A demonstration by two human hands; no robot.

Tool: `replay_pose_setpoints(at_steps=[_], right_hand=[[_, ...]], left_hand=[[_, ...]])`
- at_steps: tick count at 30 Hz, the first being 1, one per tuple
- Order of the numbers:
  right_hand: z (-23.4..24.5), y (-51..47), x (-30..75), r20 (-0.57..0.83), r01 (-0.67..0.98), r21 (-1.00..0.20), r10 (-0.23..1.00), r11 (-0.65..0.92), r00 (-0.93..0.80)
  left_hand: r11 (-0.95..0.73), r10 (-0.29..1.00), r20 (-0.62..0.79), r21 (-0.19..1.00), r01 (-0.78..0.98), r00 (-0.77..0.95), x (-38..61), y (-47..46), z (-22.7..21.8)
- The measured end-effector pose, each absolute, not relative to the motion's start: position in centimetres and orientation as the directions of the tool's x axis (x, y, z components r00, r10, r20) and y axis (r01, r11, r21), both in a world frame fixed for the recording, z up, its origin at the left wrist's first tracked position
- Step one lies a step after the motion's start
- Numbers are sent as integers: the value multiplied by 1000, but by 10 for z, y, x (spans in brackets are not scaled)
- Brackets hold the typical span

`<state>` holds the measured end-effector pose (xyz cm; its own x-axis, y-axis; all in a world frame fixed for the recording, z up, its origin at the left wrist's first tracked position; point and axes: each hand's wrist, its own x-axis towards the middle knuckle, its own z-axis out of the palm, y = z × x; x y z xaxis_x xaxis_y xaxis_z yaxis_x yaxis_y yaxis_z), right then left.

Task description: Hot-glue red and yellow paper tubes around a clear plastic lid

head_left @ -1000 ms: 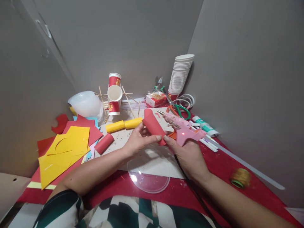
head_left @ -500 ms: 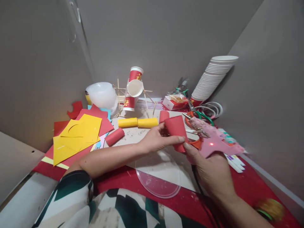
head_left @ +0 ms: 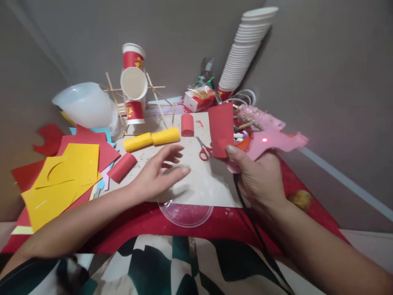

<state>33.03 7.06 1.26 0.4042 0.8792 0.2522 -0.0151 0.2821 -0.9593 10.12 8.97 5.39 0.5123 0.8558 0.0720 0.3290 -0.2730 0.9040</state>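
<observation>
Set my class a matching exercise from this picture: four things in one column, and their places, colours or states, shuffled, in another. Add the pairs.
Column one
1. Left hand
2. Glue gun
3. Small scissors
4. Tall cup stack

Column two
A. Lying on the pale board
B. Tilted, in front of the grey wall
C. Open, holding nothing
D. Pink, gripped in the right hand

Pairs: 1-C, 2-D, 3-A, 4-B.

We have room between our left hand (head_left: pixel 156 174) and right hand (head_left: pixel 260 176); farther back, scissors (head_left: pixel 202 144) are in the way.
</observation>
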Motion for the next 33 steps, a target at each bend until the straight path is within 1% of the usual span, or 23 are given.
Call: replay_pose_setpoints(at_steps=[1,2,4,7,9,13,18,25,26,30,33], right_hand=[[15,72,331,231,-90,-950,868,299,439],[18,73,332,222,-148,-935,858,322,463],[23,75,332,221,-224,-905,849,362,481],[27,77,330,201,-276,-893,863,356,464],[28,78,328,193,-279,-898,873,342,447],[25,79,327,213,-258,-899,866,355,452],[23,78,331,220,-226,-908,860,353,461],[31,80,333,207,-246,-885,808,394,551],[32,80,333,206,-254,-882,809,397,550],[35,81,335,182,-278,-880,816,384,549],[35,82,339,191,-261,-880,800,396,568]], left_hand=[[-366,822,67,823,434,566,89,81,53],[-460,780,63,733,502,623,77,73,49],[-598,703,39,573,560,711,61,57,38],[-700,635,-28,402,590,772,53,44,19],[-732,616,-49,334,594,786,57,45,9],[-746,616,-56,279,605,786,70,58,3],[-751,629,-65,209,627,775,82,75,9],[-807,581,64,177,564,811,107,104,33],[-815,571,56,160,557,819,115,110,35],[-839,522,-121,108,533,845,155,133,41],[-845,516,-149,77,530,844,180,146,40]])
